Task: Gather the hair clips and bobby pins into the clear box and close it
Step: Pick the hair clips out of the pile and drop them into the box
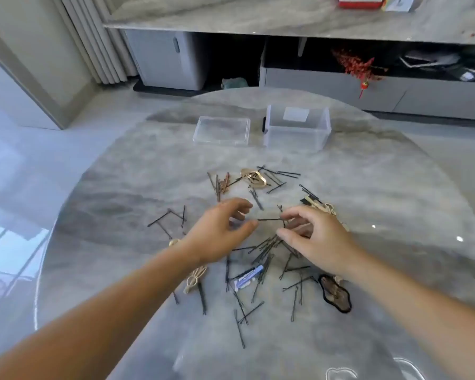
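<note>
Several black bobby pins point(266, 249) lie scattered over the round marble table point(381, 187), with a bundle of brown pins point(222, 183), a gold oval clip point(254, 178), a blue clip point(248, 277), a beige clip point(194, 278) and a dark brown clip point(336, 293). One black bobby pin point(269, 219) is held level between my left hand point(221, 233) and my right hand point(317, 239), each pinching one end above the pile. The clear box point(296, 130) stands open at the far side, its lid point(222, 130) lying flat to its left.
More gold clips point(320, 205) lie right of my right hand. Beyond the table stand a white appliance point(170, 60), a low cabinet with red decoration point(358, 65) and a marble counter point(258, 21). The table's edge curves close on the left.
</note>
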Available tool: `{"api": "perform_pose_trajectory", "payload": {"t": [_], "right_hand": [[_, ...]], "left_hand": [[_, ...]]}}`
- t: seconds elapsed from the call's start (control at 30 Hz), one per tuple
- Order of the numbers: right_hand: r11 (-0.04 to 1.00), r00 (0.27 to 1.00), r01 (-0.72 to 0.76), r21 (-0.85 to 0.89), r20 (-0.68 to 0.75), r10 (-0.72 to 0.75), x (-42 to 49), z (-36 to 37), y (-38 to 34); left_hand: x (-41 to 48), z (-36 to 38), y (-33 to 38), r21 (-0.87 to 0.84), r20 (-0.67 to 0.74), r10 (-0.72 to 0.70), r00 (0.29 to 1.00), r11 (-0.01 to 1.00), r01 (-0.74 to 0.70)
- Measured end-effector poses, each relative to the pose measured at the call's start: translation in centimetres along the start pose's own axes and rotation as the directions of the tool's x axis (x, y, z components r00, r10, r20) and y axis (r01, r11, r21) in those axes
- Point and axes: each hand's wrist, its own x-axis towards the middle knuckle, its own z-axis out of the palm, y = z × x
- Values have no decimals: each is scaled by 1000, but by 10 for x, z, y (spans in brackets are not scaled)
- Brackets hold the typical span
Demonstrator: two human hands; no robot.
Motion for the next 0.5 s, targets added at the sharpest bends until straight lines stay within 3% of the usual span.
{"api": "perform_pose_trajectory", "payload": {"t": [0.1,0.2,0.27,0.4,0.5], "right_hand": [[996,998,53,-65,-36,-55,-1,5,2],[988,991,83,-130,-98,-96,-9,2,1],[970,988,52,-238,-130,-84,-15,-5,7],[890,986,-125,-439,-152,64,-19,-17,21],[876,980,-193,-443,-126,153,-14,-17,29]], "left_hand": [[4,2,-4,56,-6,69,998,996,-69],[-6,-4,-3,75,-97,97,991,993,-90],[-18,-8,-10,205,-150,110,983,976,-78],[-41,-18,-49,610,-251,-55,966,766,202],[-49,-19,-70,607,-298,-261,918,691,393]]}}
